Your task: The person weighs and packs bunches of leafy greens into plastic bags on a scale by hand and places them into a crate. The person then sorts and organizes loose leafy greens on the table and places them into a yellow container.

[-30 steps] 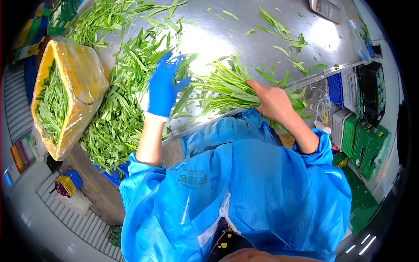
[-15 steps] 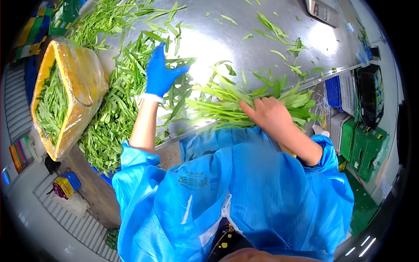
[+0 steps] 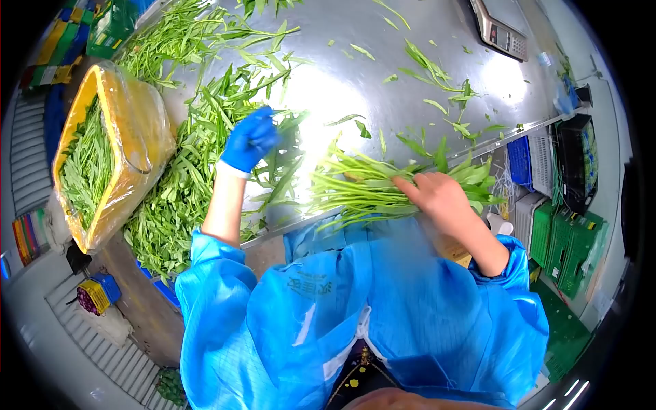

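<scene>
A bunch of water spinach (image 3: 362,179) with long pale-green stems lies along the table's near edge, stems to the left and leaves to the right. Bare, my right hand (image 3: 441,198) is closed over the leafy end of this bunch. My left hand (image 3: 251,140), in a blue glove, is above the right side of a large heap of loose water spinach (image 3: 179,181). Its fingers are curled together and slightly blurred; whether they pinch a stem is hidden. A blurred leafy sprig (image 3: 290,130) shows just right of the glove.
A yellow crate (image 3: 140,147) lined with clear plastic and holding greens stands at the left. Loose leaves and stems are scattered over the metal table (image 3: 410,102). A scale with a keypad (image 3: 506,39) is at the far right; green crates (image 3: 570,253) stand beyond the right edge.
My left hand has gone from spread fingers to curled ones and sits slightly lower. My right hand stays on the bunch, which lies slightly lower and further right in view.
</scene>
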A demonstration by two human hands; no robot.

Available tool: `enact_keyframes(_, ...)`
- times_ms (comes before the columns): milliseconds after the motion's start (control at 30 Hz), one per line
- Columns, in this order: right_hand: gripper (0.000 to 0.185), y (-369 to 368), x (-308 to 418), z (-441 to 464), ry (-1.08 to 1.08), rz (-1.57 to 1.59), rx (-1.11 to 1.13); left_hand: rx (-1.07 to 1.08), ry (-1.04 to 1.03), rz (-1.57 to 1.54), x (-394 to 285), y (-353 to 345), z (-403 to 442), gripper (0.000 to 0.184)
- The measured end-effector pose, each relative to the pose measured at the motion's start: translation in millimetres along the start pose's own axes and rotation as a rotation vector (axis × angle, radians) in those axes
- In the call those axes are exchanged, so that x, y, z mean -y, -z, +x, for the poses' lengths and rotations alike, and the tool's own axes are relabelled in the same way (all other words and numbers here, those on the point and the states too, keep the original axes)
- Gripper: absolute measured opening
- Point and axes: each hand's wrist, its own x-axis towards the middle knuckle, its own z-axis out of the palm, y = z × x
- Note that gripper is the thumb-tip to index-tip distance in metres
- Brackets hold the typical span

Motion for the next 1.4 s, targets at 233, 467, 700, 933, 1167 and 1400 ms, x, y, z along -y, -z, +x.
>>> enact_keyframes(233,0.062,-5,-2,12,-0.165,0.187,-0.017,-0.047,-0.008,0.427,63,-11,1,0.082)
enact_keyframes(467,0.067,6,-6,26,-0.414,0.522,0.105,-0.389,-0.222,0.300,44,29,9,0.032)
enact_keyframes(700,0.059,-6,-31,19,-0.763,0.947,-0.013,-0.672,-0.281,1.517,53,52,-31,0.076)
enact_keyframes(933,0.061,-16,-7,53,-0.756,0.946,-0.066,0.118,0.026,0.506,144,-19,3,0.063)
enact_keyframes(1167,0.080,-62,48,67,-0.340,0.088,-0.104,0.093,-0.160,-0.166,124,-51,14,0.076)
enact_keyframes(1400,0.092,-59,58,72,-0.361,-0.031,-0.015,0.132,-0.118,-0.001,99,-75,37,0.079)
